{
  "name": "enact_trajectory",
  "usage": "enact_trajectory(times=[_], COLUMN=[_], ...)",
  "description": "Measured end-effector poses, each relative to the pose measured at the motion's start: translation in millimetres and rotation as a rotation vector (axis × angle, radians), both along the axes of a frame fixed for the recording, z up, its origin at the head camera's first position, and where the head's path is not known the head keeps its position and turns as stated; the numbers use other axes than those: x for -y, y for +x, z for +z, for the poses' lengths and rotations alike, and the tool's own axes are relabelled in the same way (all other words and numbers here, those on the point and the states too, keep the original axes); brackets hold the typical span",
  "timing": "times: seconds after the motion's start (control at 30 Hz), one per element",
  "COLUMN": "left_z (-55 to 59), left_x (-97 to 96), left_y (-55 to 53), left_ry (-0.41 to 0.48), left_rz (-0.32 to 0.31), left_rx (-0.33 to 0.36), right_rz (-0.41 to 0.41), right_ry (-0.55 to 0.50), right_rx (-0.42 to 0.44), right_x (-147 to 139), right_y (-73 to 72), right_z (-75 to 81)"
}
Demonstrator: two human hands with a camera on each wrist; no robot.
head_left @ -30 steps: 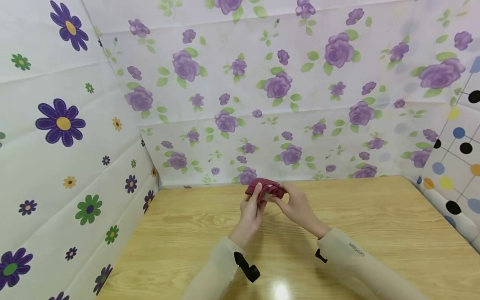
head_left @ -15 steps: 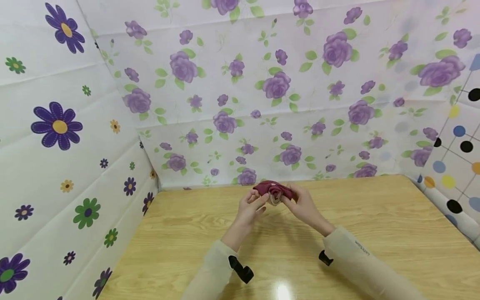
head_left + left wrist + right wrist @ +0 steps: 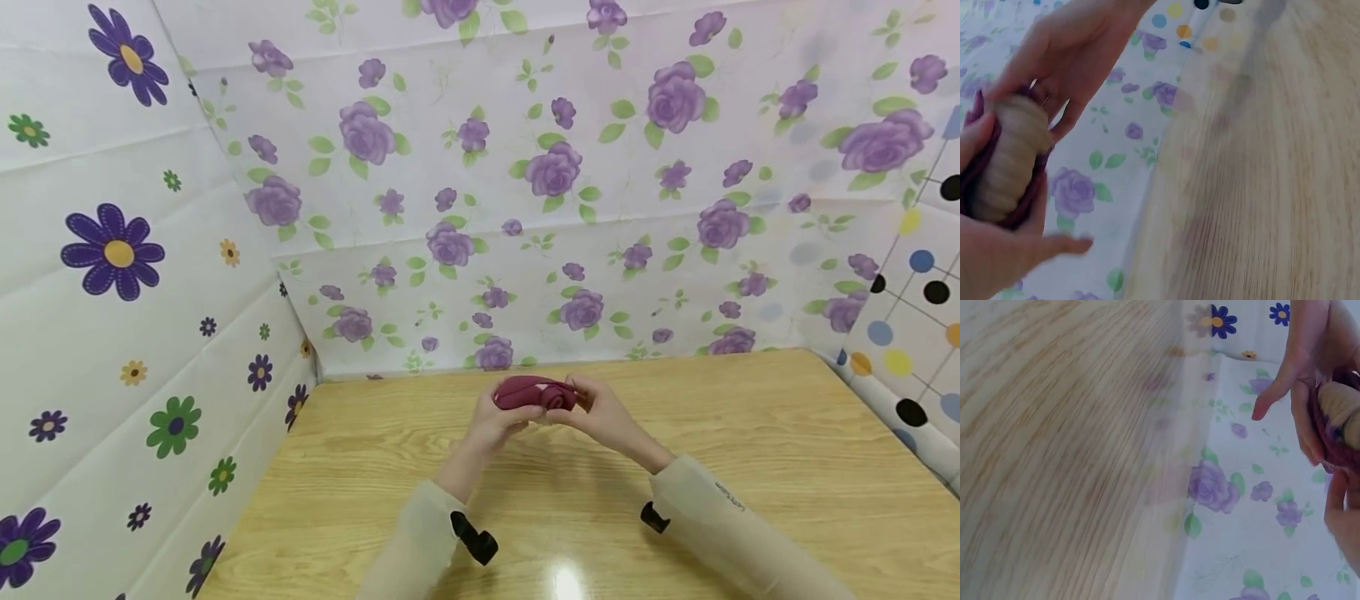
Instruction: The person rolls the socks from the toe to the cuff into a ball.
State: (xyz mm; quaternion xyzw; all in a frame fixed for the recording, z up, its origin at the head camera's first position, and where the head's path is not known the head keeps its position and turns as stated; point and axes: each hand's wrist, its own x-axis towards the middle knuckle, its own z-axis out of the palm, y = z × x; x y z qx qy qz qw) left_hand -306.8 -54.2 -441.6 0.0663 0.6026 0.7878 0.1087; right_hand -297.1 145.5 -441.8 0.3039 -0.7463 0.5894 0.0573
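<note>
Both hands are meeting above the far middle of the light wooden desk, close to the back wall, and between them they are holding a small dark red rolled cloth bundle with a cream-coloured inner layer. The bundle is being kept in the air, just over the desk surface and not resting on it.

The left hand is gripping the bundle's left end, its fingers curling round the roll; in the left wrist view the cream inner layer is showing as a thick rounded core wrapped by the dark red outer cloth. The right hand is gripping the right end, its fingers clenching round the cloth, while the other hand's fingers are appearing opposite in the right wrist view. The cream core is peeping out there as well.

Both forearms are wearing pale beige sleeves, and a black strap fitting is sitting at each wrist.

A white backdrop printed with purple roses and green leaves is standing behind the desk, a panel with purple, green and yellow daisies is closing the left side, and a panel with coloured dots is closing the right.
</note>
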Motion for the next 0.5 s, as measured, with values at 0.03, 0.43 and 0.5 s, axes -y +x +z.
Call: enact_trajectory(times=[0.03, 0.43, 0.5], left_z=[0.3, -1.6, -2.6], left_x=[-2.4, -31.5, -32.8], left_y=[1.0, 2.6, 4.0], left_ry=[-0.027, -0.263, -0.282], left_rz=[0.05, 0.555, 0.562], left_rx=[-0.003, -0.255, -0.298], right_rz=[-0.022, -0.247, -0.276], right_ry=[0.006, 0.091, 0.125], right_rx=[-0.019, -0.504, -0.497], right_x=[2.3, 21.0, 20.2], right_y=[-0.6, 6.1, 6.9], right_z=[-1.0, -7.2, -4.0])
